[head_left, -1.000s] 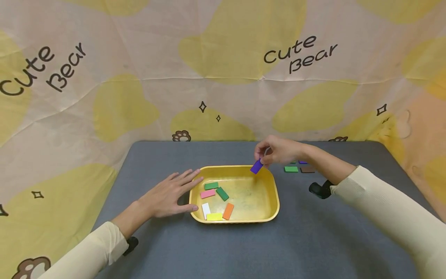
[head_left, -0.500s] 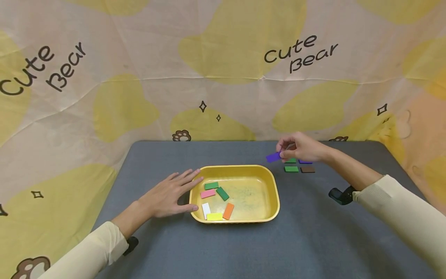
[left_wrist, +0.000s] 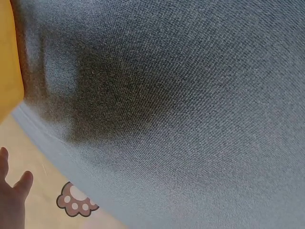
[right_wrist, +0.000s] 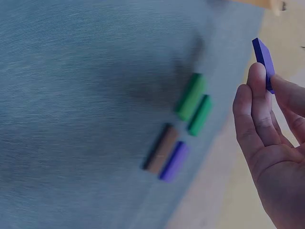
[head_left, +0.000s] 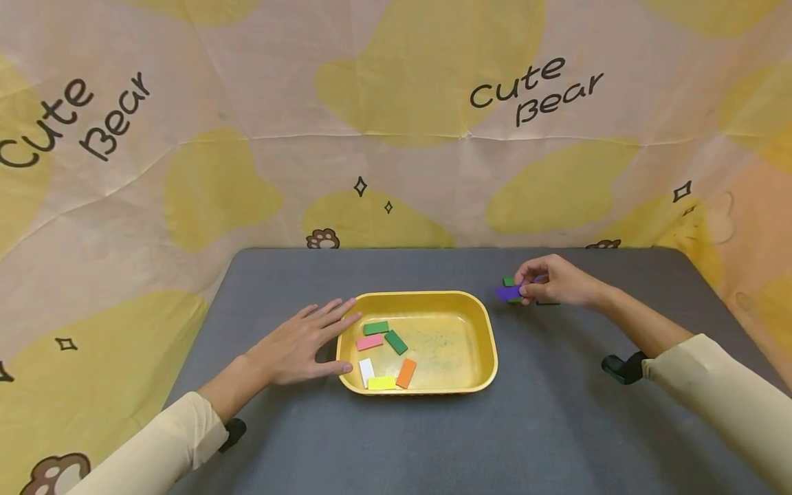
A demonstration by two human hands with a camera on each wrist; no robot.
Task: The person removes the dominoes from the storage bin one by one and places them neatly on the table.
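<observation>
My right hand (head_left: 553, 278) pinches a purple domino-like block (right_wrist: 264, 62) between thumb and fingertips, above the table to the right of the tray. Below it in the right wrist view lie a light green block (right_wrist: 191, 97), a darker green block (right_wrist: 200, 115), a brown block (right_wrist: 161, 149) and a second purple block (right_wrist: 175, 162). My left hand (head_left: 303, 346) rests with spread fingers on the left rim of the yellow tray (head_left: 491, 344). Inside the tray are green blocks, a pink block (head_left: 370, 342), a white block (head_left: 366, 372), a yellow block (head_left: 381, 383) and an orange block (head_left: 405, 373).
A grey cloth-covered table (head_left: 396, 447) carries everything. Behind it hangs a patterned curtain (head_left: 402, 82) with yellow patches and lettering. The table's far edge runs just beyond the loose blocks.
My right hand has moved right, from over the tray's far right corner to above the loose blocks, still holding the purple block. The left hand stays in place.
</observation>
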